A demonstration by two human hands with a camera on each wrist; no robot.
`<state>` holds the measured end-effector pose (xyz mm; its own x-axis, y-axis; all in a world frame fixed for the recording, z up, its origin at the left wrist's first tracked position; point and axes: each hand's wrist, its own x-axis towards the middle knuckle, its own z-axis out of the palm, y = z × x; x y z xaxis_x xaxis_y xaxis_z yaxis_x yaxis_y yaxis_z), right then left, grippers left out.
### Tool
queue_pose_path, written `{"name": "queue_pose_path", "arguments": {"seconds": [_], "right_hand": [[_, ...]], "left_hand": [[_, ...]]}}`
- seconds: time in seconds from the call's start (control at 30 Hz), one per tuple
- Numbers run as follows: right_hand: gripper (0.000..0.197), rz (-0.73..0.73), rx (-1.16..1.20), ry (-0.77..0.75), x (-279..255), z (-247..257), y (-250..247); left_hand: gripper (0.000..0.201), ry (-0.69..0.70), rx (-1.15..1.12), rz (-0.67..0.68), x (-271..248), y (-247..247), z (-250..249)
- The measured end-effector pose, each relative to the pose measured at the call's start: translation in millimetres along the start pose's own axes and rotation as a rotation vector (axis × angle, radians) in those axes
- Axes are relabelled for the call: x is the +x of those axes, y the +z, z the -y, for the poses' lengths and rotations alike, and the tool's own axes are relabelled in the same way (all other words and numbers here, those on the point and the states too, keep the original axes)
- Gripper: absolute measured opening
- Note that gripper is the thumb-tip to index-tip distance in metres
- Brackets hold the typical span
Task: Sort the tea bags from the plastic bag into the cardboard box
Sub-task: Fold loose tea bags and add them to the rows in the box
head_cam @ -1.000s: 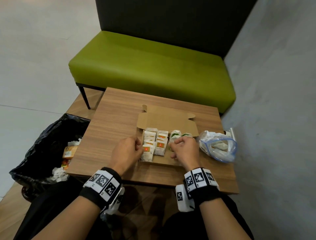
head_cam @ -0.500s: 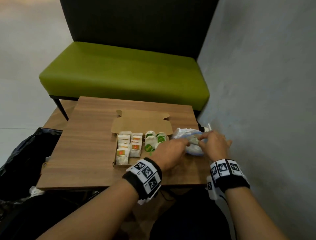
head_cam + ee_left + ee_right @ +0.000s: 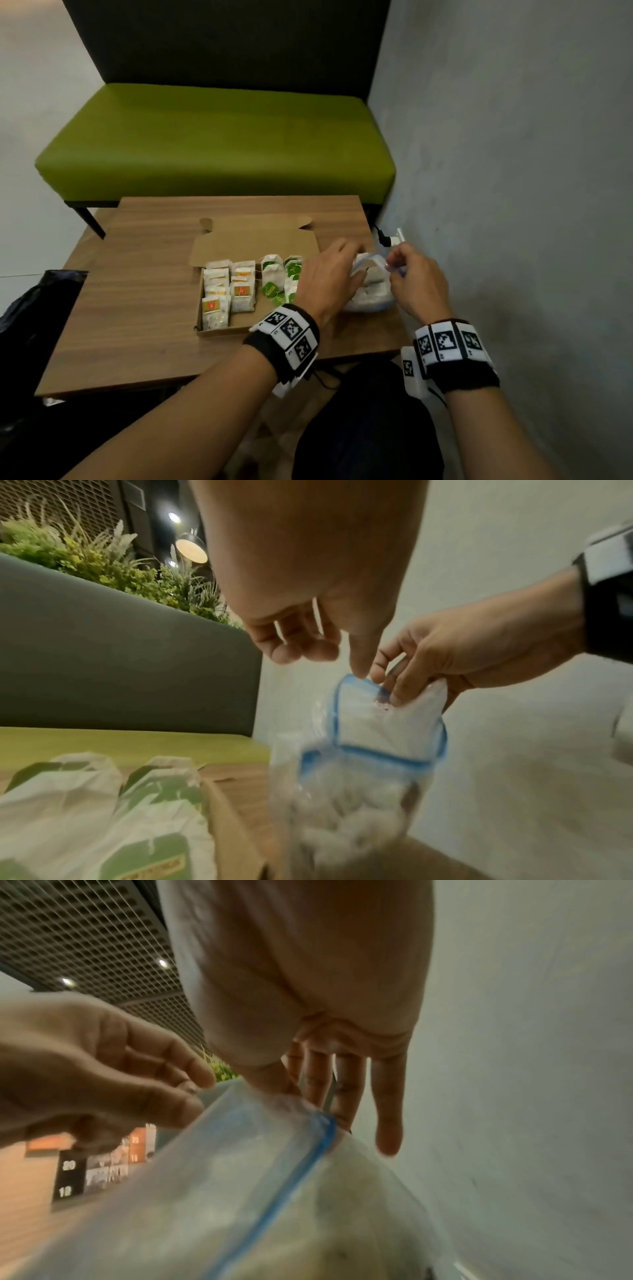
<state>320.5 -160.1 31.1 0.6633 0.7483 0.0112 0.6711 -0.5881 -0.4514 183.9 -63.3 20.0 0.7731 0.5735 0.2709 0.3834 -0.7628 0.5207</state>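
While right hand pinches plastic bag, left hand reaching

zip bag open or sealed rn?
Open: the clear plastic bag's blue zip rim gapes in a loop, right hand pinching one edge, left hand above the mouth.
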Motion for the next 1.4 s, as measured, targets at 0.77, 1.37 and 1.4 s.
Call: {"name": "queue_pose_path", "arguments": {"seconds": [0.77,1.37,1.4], "right_hand": [[0.048,0.092,0.518,-0.205,-199,25,-5],[0.020,0.269,0.689,-0.081,-206,25,4],[0.012,0.178,0.623,-0.055,-204,24,5]], "left_hand": [[0.030,-0.677,-1.504,-0.043,-157,-62,-47],[0.030,0.110,-0.047,-0.056,-186,-61,-36],[0.028,0.036,-0.097,-0.079,-184,-59,-37]]}}
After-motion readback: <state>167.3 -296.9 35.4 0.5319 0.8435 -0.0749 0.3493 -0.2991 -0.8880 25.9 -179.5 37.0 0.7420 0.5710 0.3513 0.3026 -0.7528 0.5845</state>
